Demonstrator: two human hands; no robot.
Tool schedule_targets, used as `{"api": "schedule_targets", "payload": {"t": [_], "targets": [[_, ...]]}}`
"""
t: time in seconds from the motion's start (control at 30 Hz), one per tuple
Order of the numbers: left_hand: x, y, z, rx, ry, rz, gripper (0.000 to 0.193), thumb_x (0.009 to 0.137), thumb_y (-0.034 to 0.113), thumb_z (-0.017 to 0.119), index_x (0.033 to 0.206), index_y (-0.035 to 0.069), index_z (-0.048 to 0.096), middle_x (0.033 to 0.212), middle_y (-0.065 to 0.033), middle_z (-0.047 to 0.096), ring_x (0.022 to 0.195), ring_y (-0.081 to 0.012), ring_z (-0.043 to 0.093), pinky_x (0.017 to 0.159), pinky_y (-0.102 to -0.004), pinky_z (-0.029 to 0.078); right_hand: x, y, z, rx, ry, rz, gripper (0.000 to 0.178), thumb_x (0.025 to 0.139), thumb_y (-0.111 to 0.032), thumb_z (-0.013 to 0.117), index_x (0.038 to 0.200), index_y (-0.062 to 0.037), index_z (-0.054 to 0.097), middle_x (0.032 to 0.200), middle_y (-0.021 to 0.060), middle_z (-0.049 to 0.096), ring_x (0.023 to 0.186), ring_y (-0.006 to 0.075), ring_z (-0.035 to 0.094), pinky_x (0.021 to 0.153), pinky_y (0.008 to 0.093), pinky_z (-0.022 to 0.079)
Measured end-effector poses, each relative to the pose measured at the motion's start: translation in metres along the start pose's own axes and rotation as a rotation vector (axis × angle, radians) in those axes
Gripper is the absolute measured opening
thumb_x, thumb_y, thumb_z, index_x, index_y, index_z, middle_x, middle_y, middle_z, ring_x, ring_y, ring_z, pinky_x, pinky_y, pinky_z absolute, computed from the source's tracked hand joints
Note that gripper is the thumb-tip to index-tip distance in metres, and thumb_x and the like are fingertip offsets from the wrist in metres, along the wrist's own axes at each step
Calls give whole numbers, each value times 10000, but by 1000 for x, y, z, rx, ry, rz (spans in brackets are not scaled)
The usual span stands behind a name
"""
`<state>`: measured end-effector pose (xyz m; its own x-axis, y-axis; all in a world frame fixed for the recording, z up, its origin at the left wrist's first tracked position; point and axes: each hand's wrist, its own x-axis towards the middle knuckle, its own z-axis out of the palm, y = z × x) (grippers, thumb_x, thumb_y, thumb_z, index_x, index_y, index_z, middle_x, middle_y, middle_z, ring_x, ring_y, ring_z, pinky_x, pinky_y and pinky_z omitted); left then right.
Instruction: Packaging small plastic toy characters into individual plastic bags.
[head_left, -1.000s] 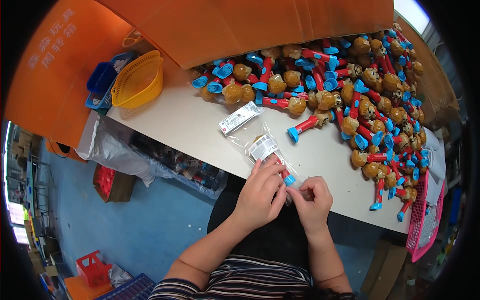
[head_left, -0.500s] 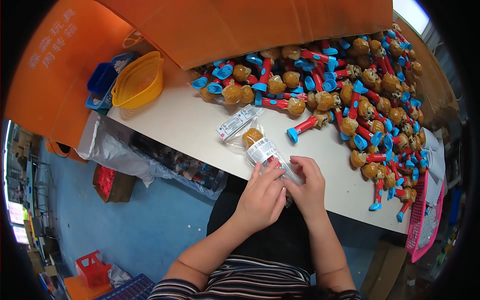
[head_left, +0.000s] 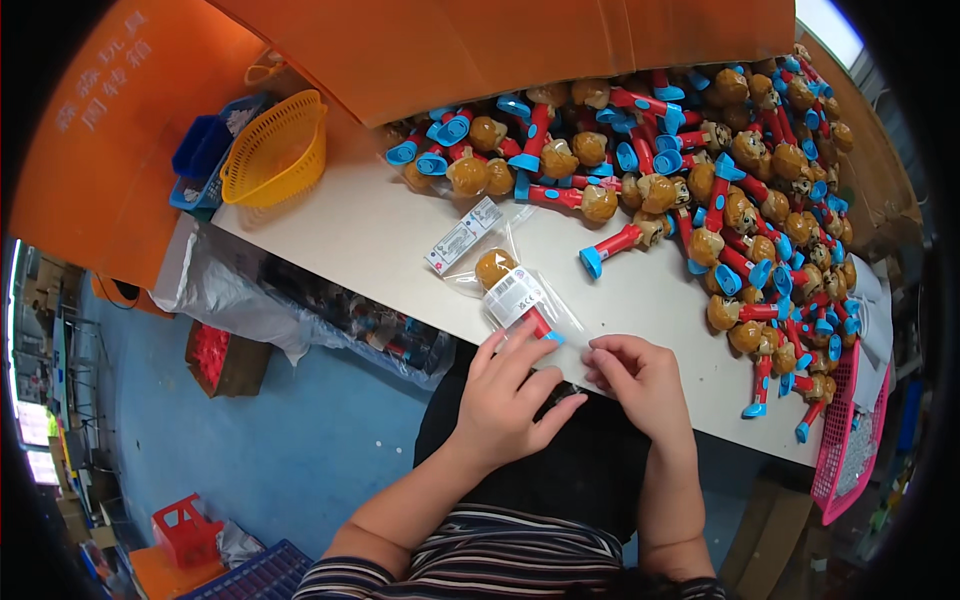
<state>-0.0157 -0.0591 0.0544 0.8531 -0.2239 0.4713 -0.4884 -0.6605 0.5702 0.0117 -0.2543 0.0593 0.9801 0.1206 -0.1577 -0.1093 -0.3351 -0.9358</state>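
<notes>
A clear plastic bag (head_left: 560,312) lies on the table near its front edge, with a printed header card (head_left: 466,234) at its far end. Inside is a figure toy with a brown round head (head_left: 495,268) and a red body (head_left: 537,322). A white label (head_left: 513,296) sits across the bag's middle. My left hand (head_left: 508,395) has its fingers apart, the fingertips resting at the bag's near left side. With thumb and fingers pinched together, my right hand (head_left: 640,385) holds the bag's near right corner.
A large heap of similar red and blue toys (head_left: 740,215) covers the table's back and right. One loose toy (head_left: 622,243) lies before it. Yellow basket (head_left: 275,150) and blue bins (head_left: 203,150) stand left; a pink basket (head_left: 850,440) hangs at the right edge.
My hands have moved apart, the left fingers spreading off the bag and the right shifting rightward to its corner. More of the bag's lower part now shows.
</notes>
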Motion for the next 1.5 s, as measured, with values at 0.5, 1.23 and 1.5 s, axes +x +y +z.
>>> {"api": "schedule_targets", "payload": {"t": [0.5, 1.23, 1.5], "targets": [[8, 19, 31, 52, 64, -37, 156, 794, 143, 733, 933, 85, 693, 902, -22, 590, 974, -223, 553, 870, -413, 360, -1, 5, -9, 477, -251, 319, 322, 1028, -148, 503, 1279, 34, 592, 1021, 73, 685, 899, 102, 664, 790, 227, 569], [8, 12, 25, -33, -10, -26, 122, 807, 82, 694, 909, 68, 629, 904, -52, 565, 980, -244, 551, 878, -424, 340, 20, -11, -5, 448, -277, 400, 245, 955, -133, 638, 1085, 72, 668, 876, 93, 710, 749, 136, 695, 685, 254, 588], [9, 11, 23, -32, -50, -15, 127, 813, 102, 700, 906, 69, 619, 898, -58, 560, 982, -249, 552, 886, -423, 346, 20, -4, -14, 517, -302, 384, 240, 873, 20, 660, 1097, 99, 626, 895, 135, 727, 801, 178, 716, 722, 272, 591]]}}
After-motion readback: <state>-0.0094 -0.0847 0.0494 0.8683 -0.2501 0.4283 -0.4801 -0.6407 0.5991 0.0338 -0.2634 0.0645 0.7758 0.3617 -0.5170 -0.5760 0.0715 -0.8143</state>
